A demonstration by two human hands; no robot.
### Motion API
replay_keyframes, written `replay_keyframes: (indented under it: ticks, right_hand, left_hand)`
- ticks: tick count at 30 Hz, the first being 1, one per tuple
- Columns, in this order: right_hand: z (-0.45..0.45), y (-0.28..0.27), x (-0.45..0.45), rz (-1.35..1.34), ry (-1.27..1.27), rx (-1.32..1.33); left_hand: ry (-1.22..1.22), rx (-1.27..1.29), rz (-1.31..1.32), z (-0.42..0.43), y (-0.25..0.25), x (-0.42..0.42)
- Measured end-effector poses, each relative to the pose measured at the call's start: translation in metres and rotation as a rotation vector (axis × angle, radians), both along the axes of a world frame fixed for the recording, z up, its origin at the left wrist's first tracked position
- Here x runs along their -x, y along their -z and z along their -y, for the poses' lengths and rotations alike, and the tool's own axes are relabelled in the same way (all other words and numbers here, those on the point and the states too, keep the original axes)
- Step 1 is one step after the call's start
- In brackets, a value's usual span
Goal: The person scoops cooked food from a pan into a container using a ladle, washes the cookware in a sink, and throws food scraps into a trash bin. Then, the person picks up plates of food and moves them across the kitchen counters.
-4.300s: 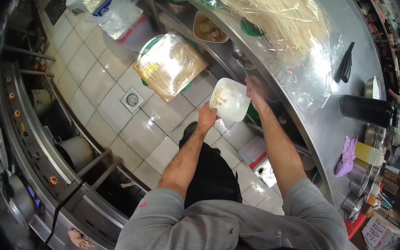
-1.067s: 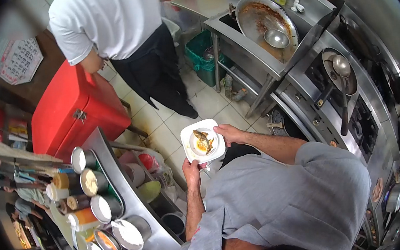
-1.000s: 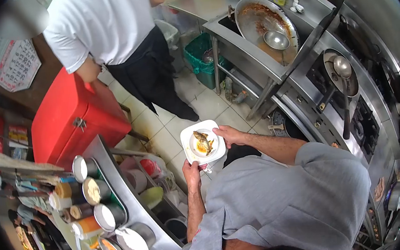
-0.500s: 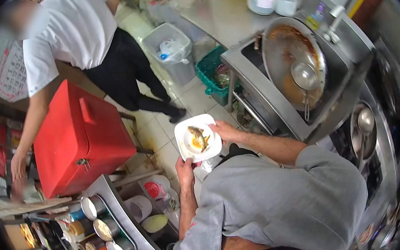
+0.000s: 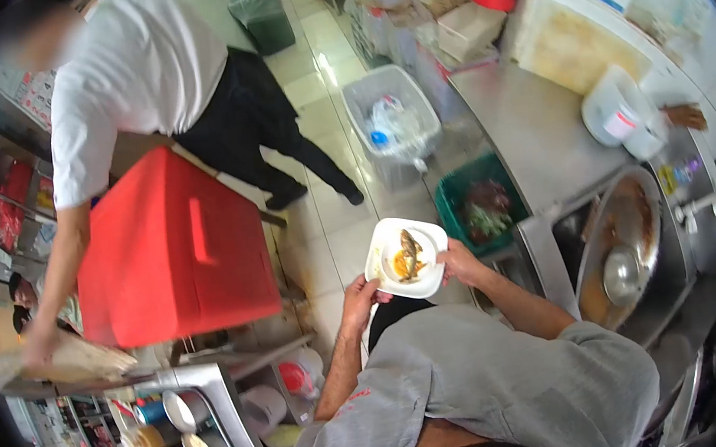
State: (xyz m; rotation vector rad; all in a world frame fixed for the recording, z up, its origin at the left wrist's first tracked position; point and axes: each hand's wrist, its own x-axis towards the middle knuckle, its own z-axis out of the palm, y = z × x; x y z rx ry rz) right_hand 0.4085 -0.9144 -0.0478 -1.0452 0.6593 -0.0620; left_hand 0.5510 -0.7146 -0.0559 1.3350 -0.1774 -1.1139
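Note:
A white square plate [image 5: 381, 266] is held level in front of my body, over the tiled floor. On it lies a browned piece of food [image 5: 410, 251], perhaps a small fish, with orange-yellow bits or sauce around it. My left hand [image 5: 358, 302] grips the plate's near left corner, thumb on the rim. The right edge is pinched by my right hand [image 5: 460, 263]. The fingers under the plate are mostly hidden.
A co-worker in a white shirt [image 5: 149, 62] stands at the left, reaching past a red box [image 5: 174, 260]. Ahead are a grey bin [image 5: 409, 131] and a green crate [image 5: 452, 200] with leafy scraps. At right, a sink [image 5: 682, 277] holds a large dirty pan [image 5: 596, 286]. Containers [image 5: 187, 409] stand lower left.
My view has turned, so the bins, counter and sink now appear further right. The plate stays in both my hands. The co-worker is still reaching across beside the red box.

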Motion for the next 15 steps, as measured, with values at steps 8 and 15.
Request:
replay_keyframes:
  ticks: [8,15]
  right_hand:
    - [0.118,-0.030,-0.143,-0.016,0.341,-0.056]
    - [0.247,-0.041,-0.293,0.075,0.430,-0.061]
  left_hand:
    - [0.262,-0.062,0.173,0.134,-0.063,-0.193]
    - [0.041,-0.102,0.301,0.226,-0.055,-0.369]
